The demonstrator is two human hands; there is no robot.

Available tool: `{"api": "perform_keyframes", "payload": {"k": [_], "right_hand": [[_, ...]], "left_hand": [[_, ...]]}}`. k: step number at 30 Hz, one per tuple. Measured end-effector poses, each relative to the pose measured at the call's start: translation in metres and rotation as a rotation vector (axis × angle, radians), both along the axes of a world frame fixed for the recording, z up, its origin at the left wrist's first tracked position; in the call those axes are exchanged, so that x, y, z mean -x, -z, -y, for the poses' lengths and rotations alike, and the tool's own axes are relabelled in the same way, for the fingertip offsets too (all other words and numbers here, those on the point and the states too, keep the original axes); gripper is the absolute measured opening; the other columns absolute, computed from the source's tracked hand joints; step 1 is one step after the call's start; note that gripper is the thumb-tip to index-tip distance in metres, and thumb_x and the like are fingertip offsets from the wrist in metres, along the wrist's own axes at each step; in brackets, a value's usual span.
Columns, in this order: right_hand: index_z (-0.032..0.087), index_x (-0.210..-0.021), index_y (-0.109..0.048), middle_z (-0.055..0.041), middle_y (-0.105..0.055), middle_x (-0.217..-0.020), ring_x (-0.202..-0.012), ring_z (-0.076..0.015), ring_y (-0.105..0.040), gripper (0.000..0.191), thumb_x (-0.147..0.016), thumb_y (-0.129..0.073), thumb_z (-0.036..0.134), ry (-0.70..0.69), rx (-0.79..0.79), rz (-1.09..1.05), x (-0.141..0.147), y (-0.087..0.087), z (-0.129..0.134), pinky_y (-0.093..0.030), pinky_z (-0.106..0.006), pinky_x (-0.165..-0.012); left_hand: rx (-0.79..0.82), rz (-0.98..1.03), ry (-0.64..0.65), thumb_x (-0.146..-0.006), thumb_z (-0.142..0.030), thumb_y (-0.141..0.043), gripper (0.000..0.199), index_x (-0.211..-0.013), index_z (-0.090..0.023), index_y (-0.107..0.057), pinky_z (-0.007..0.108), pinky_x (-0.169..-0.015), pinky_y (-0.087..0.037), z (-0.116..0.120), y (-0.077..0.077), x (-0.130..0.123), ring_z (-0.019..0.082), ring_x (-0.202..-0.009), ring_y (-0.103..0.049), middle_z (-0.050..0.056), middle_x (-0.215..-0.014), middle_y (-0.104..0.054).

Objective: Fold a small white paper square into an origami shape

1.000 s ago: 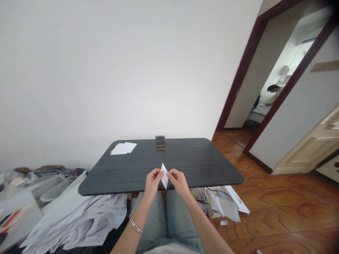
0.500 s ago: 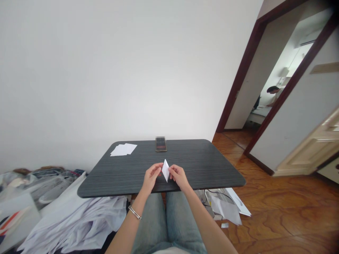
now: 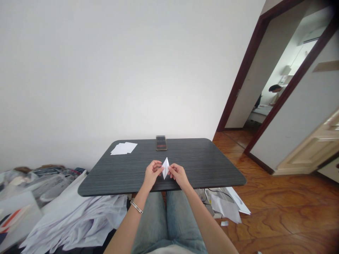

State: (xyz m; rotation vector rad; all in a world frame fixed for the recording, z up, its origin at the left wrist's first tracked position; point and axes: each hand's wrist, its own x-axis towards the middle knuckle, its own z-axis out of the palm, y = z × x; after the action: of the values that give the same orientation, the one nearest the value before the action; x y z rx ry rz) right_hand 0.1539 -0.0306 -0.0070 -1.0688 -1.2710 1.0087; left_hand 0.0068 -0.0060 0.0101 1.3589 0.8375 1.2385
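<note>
A small white folded paper (image 3: 165, 167), shaped like a narrow diamond, is held upright between both hands just above the near part of the dark wood-grain table (image 3: 201, 165). My left hand (image 3: 152, 173) pinches its left edge; a silver bracelet sits on that wrist. My right hand (image 3: 178, 174) pinches its right edge. The lower tip of the paper is at or close to the tabletop.
A phone (image 3: 161, 143) lies at the table's far edge, and loose white sheets (image 3: 123, 148) lie at the far left corner. Heaps of white paper (image 3: 76, 218) cover the floor at left; more sheets (image 3: 227, 206) lie under the table's right side. A person (image 3: 274, 93) is beyond the doorway.
Both hands have carried the folded paper forward, from over the table's near edge to above the tabletop. The paper has tilted slightly.
</note>
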Motion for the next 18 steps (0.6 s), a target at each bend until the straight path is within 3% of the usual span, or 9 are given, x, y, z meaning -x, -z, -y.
{"api": "perform_keyframes", "payload": {"k": [4,10,14,18], "right_hand": [[0.017,-0.067,-0.054,0.0012,-0.059,-0.055,-0.037,-0.0071,-0.043,0.028,-0.075,-0.056,0.044,-0.002,-0.002,0.005,0.0005,0.0015,0.0003,-0.026,-0.017,-0.032],[0.017,-0.068,-0.055,0.0011,-0.058,-0.055,-0.039,-0.0073,-0.044,0.028,-0.076,-0.055,0.044,-0.011,-0.020,0.010,0.0013,-0.0016,0.0039,-0.027,-0.017,-0.034],[0.017,-0.062,-0.054,0.0004,-0.057,-0.055,-0.040,-0.0073,-0.044,0.036,-0.081,-0.047,0.048,-0.017,-0.038,0.005,0.0010,-0.0038,0.0060,-0.030,-0.017,-0.035],[0.017,-0.065,-0.055,0.0007,-0.058,-0.056,-0.040,-0.0076,-0.046,0.033,-0.079,-0.050,0.047,-0.035,-0.047,-0.002,0.0007,-0.0050,0.0068,-0.031,-0.017,-0.035]], "left_hand": [[-0.003,0.000,0.000,-0.062,-0.030,-0.071,0.025,-0.077,-0.014,-0.058,0.019,-0.046,-0.041,0.0008,0.0009,0.0011,0.009,-0.054,-0.053,0.001,-0.071,-0.060],[0.011,0.012,0.020,-0.062,-0.027,-0.071,0.029,-0.085,-0.014,-0.059,0.019,-0.047,-0.041,0.0024,0.0006,0.0010,0.010,-0.056,-0.054,0.003,-0.074,-0.062],[0.030,0.020,0.032,-0.062,-0.029,-0.071,0.025,-0.078,-0.014,-0.060,0.019,-0.047,-0.042,0.0030,0.0003,0.0011,0.012,-0.059,-0.056,0.003,-0.073,-0.063],[0.042,0.028,0.038,-0.060,-0.031,-0.072,0.025,-0.073,-0.015,-0.058,0.019,-0.046,-0.041,0.0030,-0.0006,0.0013,0.011,-0.056,-0.054,0.001,-0.067,-0.060]]}}
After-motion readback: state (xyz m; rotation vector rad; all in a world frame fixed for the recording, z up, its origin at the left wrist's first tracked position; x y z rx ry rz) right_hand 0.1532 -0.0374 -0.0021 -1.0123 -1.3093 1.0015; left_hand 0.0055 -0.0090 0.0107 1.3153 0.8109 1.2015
